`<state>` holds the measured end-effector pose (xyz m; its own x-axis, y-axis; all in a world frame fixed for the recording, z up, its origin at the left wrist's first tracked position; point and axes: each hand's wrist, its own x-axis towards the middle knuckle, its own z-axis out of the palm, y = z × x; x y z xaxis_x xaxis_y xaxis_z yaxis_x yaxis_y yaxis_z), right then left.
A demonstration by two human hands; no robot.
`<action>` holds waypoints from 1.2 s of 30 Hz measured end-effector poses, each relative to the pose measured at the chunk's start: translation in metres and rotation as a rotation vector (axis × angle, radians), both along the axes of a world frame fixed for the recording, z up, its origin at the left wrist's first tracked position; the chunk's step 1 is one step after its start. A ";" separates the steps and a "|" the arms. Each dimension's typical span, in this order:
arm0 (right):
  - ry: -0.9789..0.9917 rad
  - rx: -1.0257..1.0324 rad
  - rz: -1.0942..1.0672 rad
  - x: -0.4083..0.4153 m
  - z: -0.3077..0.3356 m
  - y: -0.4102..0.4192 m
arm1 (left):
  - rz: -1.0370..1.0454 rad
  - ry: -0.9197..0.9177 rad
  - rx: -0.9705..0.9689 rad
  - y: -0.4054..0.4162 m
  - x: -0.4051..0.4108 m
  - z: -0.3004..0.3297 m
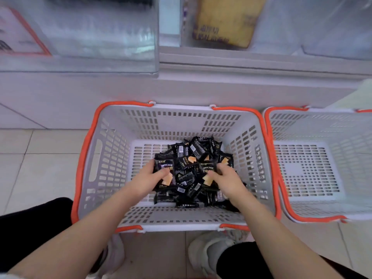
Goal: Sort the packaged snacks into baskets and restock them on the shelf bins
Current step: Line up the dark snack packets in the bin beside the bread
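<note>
Both the left hand [155, 176] and right hand [223, 177] curl their fingers around slippery black snack packets [189, 168] heaped in the grey basket [112, 158]; overfilled grips risk spills onto the floor [38, 158]

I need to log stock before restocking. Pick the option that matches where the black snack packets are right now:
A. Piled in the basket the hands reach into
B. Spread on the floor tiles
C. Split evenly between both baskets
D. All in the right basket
A: the black snack packets lie heaped in the basket where the left hand and right hand grip some; the right basket shows no packets.
</note>
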<state>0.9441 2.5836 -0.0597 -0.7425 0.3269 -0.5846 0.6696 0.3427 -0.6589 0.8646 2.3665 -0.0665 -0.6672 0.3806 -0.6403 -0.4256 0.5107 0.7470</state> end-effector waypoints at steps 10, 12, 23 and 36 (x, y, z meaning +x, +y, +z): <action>0.418 -0.318 -0.167 -0.041 0.121 -0.087 | 0.258 0.122 0.445 -0.019 -0.014 0.109; 0.490 -0.254 -0.093 -0.044 0.141 -0.095 | 0.226 0.165 0.517 -0.028 -0.019 0.131; 0.786 -0.375 0.034 -0.081 0.235 -0.151 | 0.213 0.292 0.720 -0.063 -0.050 0.228; 0.769 -0.043 0.237 -0.180 0.319 -0.173 | 0.189 0.818 0.289 -0.096 -0.142 0.318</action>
